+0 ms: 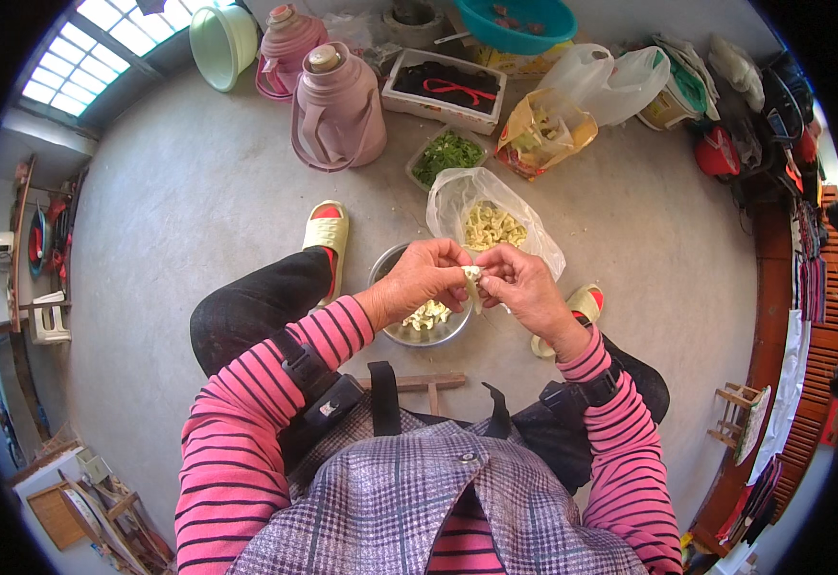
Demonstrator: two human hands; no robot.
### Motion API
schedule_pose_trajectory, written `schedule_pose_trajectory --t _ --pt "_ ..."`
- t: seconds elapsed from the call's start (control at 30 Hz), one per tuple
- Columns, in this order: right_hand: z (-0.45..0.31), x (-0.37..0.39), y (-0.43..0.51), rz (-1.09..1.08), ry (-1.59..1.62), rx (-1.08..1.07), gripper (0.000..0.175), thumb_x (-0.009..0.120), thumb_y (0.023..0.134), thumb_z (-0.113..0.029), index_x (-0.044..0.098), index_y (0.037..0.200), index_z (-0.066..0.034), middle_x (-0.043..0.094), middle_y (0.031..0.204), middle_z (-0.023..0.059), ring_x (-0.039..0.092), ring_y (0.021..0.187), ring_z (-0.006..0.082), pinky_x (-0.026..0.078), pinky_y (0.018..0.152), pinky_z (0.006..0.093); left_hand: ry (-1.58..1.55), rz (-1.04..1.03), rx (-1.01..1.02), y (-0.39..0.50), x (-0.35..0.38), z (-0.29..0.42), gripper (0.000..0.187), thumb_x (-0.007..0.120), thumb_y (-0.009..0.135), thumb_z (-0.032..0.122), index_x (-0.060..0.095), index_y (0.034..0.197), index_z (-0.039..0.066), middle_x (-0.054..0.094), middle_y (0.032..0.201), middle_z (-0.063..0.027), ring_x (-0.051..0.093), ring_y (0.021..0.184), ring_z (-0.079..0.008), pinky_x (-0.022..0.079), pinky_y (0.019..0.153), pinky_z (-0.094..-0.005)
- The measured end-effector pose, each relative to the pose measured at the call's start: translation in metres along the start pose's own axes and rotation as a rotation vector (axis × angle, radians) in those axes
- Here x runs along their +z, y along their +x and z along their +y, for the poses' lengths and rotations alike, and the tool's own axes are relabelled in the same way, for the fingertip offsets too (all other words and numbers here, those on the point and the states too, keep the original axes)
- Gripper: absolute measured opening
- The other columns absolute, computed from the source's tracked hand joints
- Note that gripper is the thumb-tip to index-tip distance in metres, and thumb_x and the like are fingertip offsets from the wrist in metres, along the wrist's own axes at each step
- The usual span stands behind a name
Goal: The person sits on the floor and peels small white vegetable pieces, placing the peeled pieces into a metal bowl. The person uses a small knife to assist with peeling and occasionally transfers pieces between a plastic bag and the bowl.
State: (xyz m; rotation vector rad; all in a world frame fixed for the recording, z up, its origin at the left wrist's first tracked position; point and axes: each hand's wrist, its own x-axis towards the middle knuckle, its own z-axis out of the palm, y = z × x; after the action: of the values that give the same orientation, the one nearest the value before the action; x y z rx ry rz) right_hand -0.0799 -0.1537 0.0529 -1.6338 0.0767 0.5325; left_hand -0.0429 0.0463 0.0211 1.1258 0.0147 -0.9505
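Between my fingertips, above a round metal bowl (439, 341), is a small whitish-green piece of vegetable (472, 277), perhaps cauliflower. My left hand (426, 277) pinches it from the left side, and my right hand (523, 287) grips it from the right. Whitish pieces (427, 315) lie inside the bowl, partly hidden by my left hand and wrist. Just beyond my hands, a clear plastic bag (455, 194) lies open on the floor with many pale yellow-green pieces (494, 226) in it.
A container of green leaves (450, 154) sits beyond the bag, near a yellow paper bag (544, 136). Farther back are two pink thermos flasks (340, 108) (293, 36), a white foam box (442, 108) and a blue basin (519, 32). Slippered feet (327, 230) (584, 303) flank the bowl.
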Motion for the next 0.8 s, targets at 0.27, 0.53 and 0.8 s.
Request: schedule_pose_trajectory --t 0.27,0.53,0.8 --pt "0.0 0.002 -0.004 -0.065 -0.046 0.162 0.013 0.063 0.088 -0.009 0.062 0.096 0.001 0.066 0.081 0.0049 0.064 0.069 0.0098 0.055 0.062 0.0259 -0.043 0.051 0.038 0.004 -0.007 -0.003 0.02 0.063 0.085 0.002 0.056 0.104 0.001 0.062 0.091 -0.0074 0.066 0.074 -0.0145 0.06 0.063 -0.0305" --pt "0.004 0.004 -0.007 0.115 -0.235 -0.032 0.014 0.067 0.085 -0.008 0.061 0.094 0.0011 0.066 0.08 0.0052 0.064 0.067 0.0105 0.053 0.062 0.0265 -0.076 0.066 0.081 0.0 -0.006 -0.002 0.026 0.059 0.09 0.01 0.053 0.112 -0.003 0.061 0.101 -0.0117 0.068 0.083 -0.018 0.059 0.065 -0.0301" --pt "0.004 0.01 -0.01 0.178 -0.412 -0.207 0.013 0.068 0.083 -0.007 0.058 0.088 0.0002 0.065 0.077 0.01 0.065 0.068 0.0175 0.051 0.064 0.03 0.015 0.017 0.034 0.002 -0.007 -0.004 0.023 0.059 0.091 0.008 0.055 0.112 0.0 0.064 0.095 -0.0091 0.067 0.08 -0.0156 0.059 0.066 -0.0301"
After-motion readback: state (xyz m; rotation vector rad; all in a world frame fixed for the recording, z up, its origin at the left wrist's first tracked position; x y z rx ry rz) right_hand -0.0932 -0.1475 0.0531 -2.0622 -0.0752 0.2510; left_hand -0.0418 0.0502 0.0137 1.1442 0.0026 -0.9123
